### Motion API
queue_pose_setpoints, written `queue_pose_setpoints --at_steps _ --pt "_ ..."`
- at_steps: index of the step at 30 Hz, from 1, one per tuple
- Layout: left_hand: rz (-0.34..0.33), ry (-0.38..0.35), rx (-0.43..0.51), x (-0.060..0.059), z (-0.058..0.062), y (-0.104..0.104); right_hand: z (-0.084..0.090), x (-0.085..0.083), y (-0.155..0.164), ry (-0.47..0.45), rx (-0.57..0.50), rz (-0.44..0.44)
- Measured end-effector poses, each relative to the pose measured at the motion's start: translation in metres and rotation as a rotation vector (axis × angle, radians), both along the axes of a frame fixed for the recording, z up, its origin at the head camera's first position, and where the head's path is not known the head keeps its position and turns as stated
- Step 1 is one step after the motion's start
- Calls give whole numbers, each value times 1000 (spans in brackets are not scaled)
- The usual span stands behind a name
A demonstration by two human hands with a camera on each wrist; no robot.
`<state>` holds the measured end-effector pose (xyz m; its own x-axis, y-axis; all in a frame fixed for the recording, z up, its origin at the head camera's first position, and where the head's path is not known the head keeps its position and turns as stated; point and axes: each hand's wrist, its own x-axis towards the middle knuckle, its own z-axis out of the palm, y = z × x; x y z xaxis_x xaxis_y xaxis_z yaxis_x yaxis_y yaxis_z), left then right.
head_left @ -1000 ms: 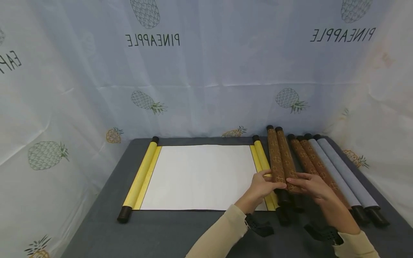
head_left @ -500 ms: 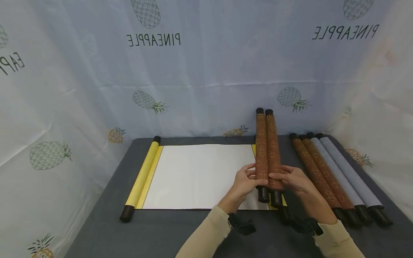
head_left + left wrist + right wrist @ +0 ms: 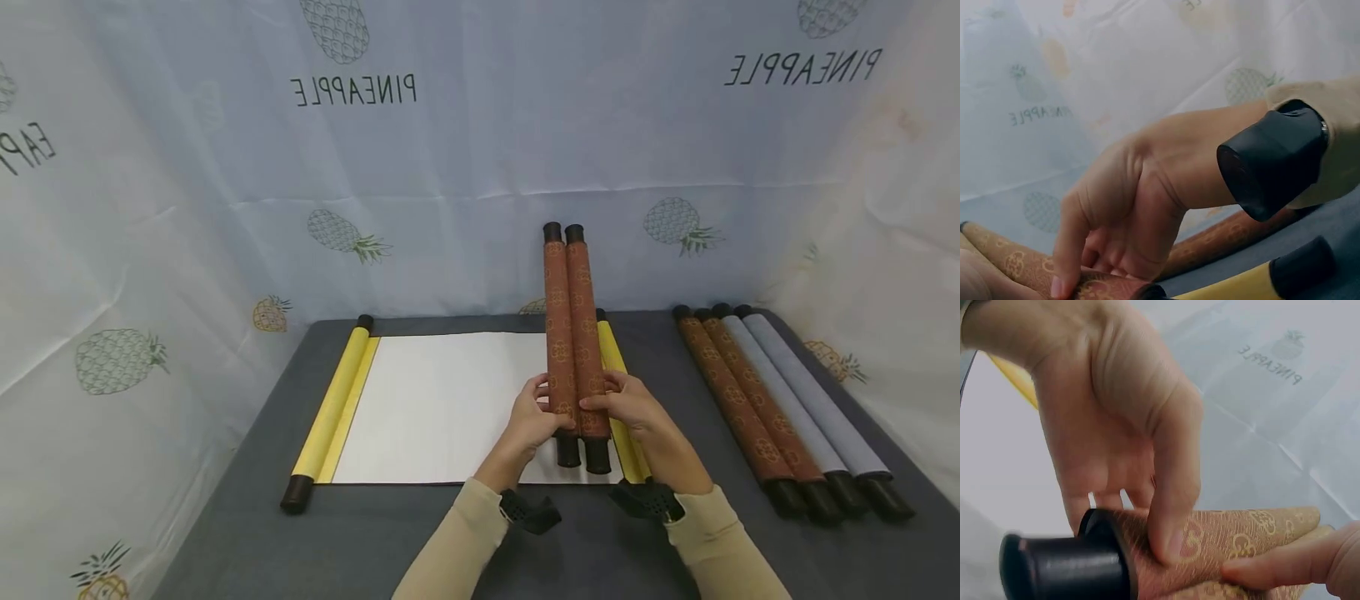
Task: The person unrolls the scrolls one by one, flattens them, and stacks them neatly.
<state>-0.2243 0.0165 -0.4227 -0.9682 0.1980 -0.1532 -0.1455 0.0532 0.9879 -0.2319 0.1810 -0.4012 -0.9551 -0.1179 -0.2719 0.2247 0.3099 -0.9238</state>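
Two brown patterned rolls of a hand scroll, the left roll (image 3: 558, 325) and the right roll (image 3: 585, 342), stand side by side with black end knobs. They are tilted up over the right part of an unrolled scroll's white paper (image 3: 435, 408). My left hand (image 3: 528, 425) grips the left roll near its lower end, thumb on top. The right hand (image 3: 637, 412) holds the right roll likewise. In the right wrist view the left hand (image 3: 1116, 412) pinches the roll beside a black knob (image 3: 1066, 569). The right hand (image 3: 1122, 200) shows in the left wrist view, its thumb on the brown cover.
The unrolled scroll's left yellow roller (image 3: 330, 400) and partly hidden right yellow roller (image 3: 611, 346) lie on the dark grey table (image 3: 225, 533). At right lie brown rolls (image 3: 738, 400) and grey rolls (image 3: 813, 400) side by side. A pineapple-print curtain (image 3: 465, 150) hangs behind.
Both hands have lifted the two brown rolls and carried them left, from beside the other rolls and across the right yellow roller, to above the white paper.
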Motion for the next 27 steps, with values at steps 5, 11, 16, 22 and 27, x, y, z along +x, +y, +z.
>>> queue_pose_setpoints --at_steps 5,11,16,22,27 --pt "-4 -27 -7 -5 -3 -7 -6 -4 -17 9 -64 25" --pt "-3 -67 27 -6 -11 -5 -15 -1 -31 69 -80 -7" --pt "53 -67 23 -7 -16 -2 -20 -1 -41 51 -92 -103" --pt "119 -32 66 -8 -22 2 -27 -5 -50 44 -89 -285" --pt "152 5 73 -9 -22 5 -28 -5 -53 61 -93 -360"
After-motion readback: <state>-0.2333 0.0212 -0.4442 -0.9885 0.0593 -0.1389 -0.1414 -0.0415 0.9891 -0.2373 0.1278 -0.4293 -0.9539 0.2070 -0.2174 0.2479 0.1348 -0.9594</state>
